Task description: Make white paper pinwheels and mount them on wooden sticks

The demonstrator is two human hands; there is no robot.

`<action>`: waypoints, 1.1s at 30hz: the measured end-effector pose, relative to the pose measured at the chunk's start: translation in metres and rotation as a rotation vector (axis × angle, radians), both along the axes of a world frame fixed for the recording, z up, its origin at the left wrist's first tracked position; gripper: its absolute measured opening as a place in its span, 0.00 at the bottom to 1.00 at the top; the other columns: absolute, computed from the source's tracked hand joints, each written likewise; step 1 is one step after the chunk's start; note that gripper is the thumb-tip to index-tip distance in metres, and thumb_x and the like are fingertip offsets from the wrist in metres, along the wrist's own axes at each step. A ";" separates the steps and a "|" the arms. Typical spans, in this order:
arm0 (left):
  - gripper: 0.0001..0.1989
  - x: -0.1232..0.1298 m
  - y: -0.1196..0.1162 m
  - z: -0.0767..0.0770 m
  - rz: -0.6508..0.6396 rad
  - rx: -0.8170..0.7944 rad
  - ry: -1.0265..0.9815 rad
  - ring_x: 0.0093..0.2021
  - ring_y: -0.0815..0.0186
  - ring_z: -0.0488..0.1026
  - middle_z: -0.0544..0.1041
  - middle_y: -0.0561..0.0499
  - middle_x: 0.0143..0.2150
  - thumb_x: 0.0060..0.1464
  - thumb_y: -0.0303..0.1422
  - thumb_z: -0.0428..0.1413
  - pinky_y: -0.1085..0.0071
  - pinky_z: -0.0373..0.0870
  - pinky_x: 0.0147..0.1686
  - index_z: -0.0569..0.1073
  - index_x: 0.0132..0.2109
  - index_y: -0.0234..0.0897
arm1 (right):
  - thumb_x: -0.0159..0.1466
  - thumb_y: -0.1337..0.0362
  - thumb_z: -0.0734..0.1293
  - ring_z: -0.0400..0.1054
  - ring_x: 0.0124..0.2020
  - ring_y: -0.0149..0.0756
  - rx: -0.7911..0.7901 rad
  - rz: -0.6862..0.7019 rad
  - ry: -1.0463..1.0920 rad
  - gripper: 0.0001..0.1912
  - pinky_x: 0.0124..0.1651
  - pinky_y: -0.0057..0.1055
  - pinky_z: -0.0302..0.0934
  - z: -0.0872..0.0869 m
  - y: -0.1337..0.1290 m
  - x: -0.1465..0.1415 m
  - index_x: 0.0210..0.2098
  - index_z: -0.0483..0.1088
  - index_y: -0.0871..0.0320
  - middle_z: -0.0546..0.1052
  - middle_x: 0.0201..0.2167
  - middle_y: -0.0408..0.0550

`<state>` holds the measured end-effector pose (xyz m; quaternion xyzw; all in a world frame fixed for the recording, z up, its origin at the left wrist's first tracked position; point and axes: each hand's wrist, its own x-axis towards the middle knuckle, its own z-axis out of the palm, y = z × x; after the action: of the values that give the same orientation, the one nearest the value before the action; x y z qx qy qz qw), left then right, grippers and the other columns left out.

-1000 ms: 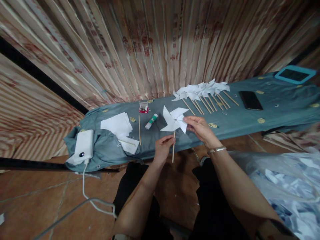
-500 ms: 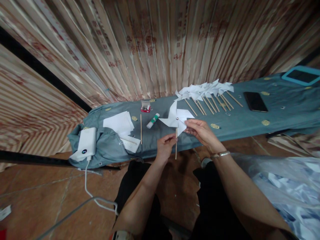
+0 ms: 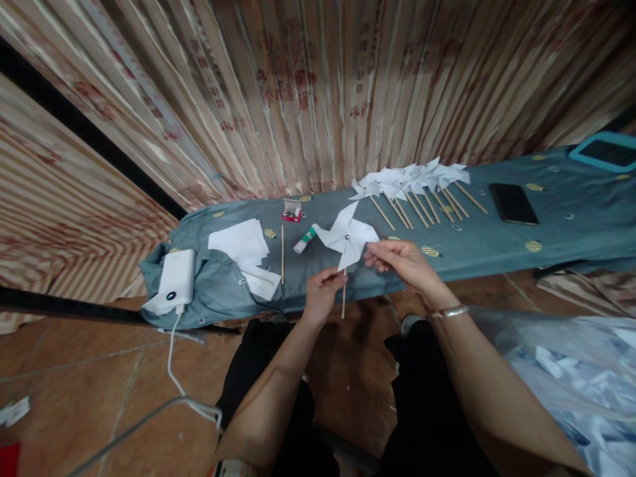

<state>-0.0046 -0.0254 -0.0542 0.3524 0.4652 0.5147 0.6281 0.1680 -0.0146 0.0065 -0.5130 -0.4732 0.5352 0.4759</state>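
A white paper pinwheel on a thin wooden stick, with a silvery pin at its centre, is held upright over the table's near edge. The fingers of my left hand are closed round its stick, just below the blades. Beside the right-hand blade is my right hand, its fingers bent and slightly apart; I see nothing held in them. A glue stick with a green label lies just left of the pinwheel. Further left are a loose wooden stick and an opened small red box of metal pins.
Several finished pinwheels lie in a row at the back. White paper sheets and a power bank with a cable are on the left. A black phone and blue-framed tablet lie right. A plastic bag stands lower right.
The pinwheel's blades have turned a little, and it has shifted slightly left with my left hand. My right hand has come away from the blade it was pinching.
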 end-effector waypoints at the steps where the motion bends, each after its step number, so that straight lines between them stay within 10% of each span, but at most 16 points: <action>1: 0.14 -0.002 0.000 0.000 -0.006 -0.006 -0.002 0.30 0.69 0.73 0.80 0.53 0.28 0.31 0.32 0.69 0.69 0.70 0.40 0.81 0.31 0.36 | 0.47 0.44 0.75 0.58 0.16 0.23 0.008 -0.019 0.026 0.22 0.19 0.24 0.48 0.002 0.000 0.005 0.21 0.76 0.58 0.76 0.19 0.46; 5: 0.14 -0.010 -0.001 -0.001 -0.041 -0.031 -0.002 0.29 0.69 0.73 0.80 0.53 0.27 0.29 0.34 0.70 0.69 0.70 0.40 0.81 0.30 0.36 | 0.46 0.47 0.77 0.53 0.15 0.21 0.053 -0.093 0.179 0.19 0.17 0.23 0.43 0.005 0.004 0.022 0.19 0.75 0.58 0.74 0.18 0.43; 10: 0.14 -0.012 -0.003 -0.001 -0.131 -0.045 -0.014 0.30 0.69 0.73 0.80 0.51 0.28 0.29 0.34 0.70 0.69 0.70 0.40 0.82 0.29 0.36 | 0.45 0.52 0.78 0.66 0.25 0.27 0.143 -0.282 0.142 0.15 0.28 0.25 0.60 -0.007 0.013 0.026 0.28 0.78 0.53 0.80 0.30 0.44; 33: 0.13 -0.006 0.000 -0.005 -0.082 -0.003 0.027 0.30 0.67 0.74 0.81 0.50 0.29 0.31 0.33 0.69 0.68 0.71 0.39 0.82 0.31 0.36 | 0.35 0.52 0.80 0.65 0.21 0.23 -0.109 -0.192 0.180 0.20 0.27 0.21 0.62 -0.008 0.008 0.001 0.23 0.77 0.56 0.77 0.22 0.39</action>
<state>-0.0106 -0.0256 -0.0594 0.3773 0.4595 0.4829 0.6429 0.1693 -0.0063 -0.0016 -0.5310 -0.3473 0.5560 0.5370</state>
